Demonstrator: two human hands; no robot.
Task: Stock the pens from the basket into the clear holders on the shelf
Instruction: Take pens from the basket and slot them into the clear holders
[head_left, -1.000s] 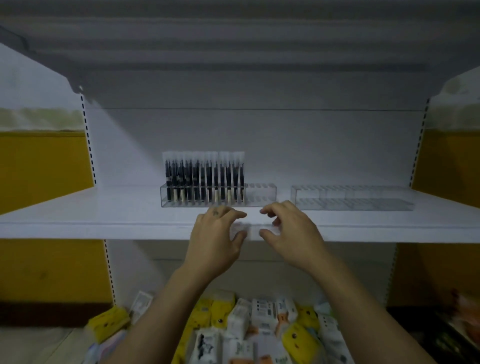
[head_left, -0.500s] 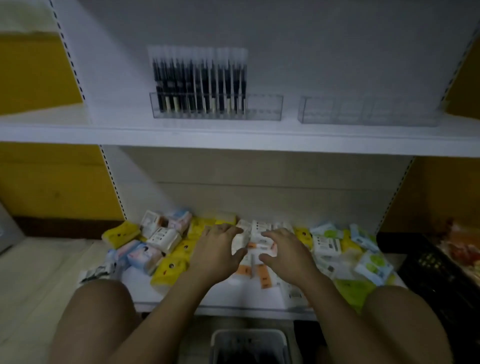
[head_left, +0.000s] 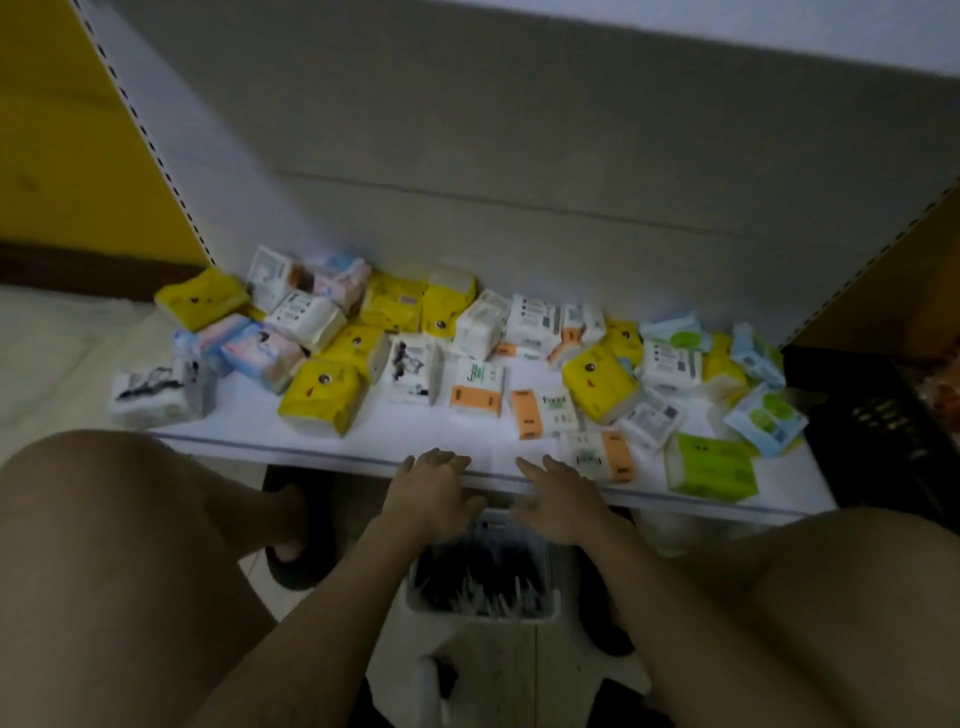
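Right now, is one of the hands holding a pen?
No, the left hand and the right hand both hover with straight fingers above the basket, holding nothing.

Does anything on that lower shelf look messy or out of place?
Yes. The tissue packs lie jumbled across the shelf, tilted and overlapping at odd angles rather than lined up in rows.

The left grip (head_left: 431, 493) and right grip (head_left: 561, 499), bare hands with straight fingers holding nothing, lie side by side over the lower shelf's (head_left: 249, 415) front edge. At their 6 o'clock, a white basket (head_left: 483, 617) holds pens (head_left: 483, 577). Tissue packs (head_left: 322, 397) litter the shelf at 12 o'clock.
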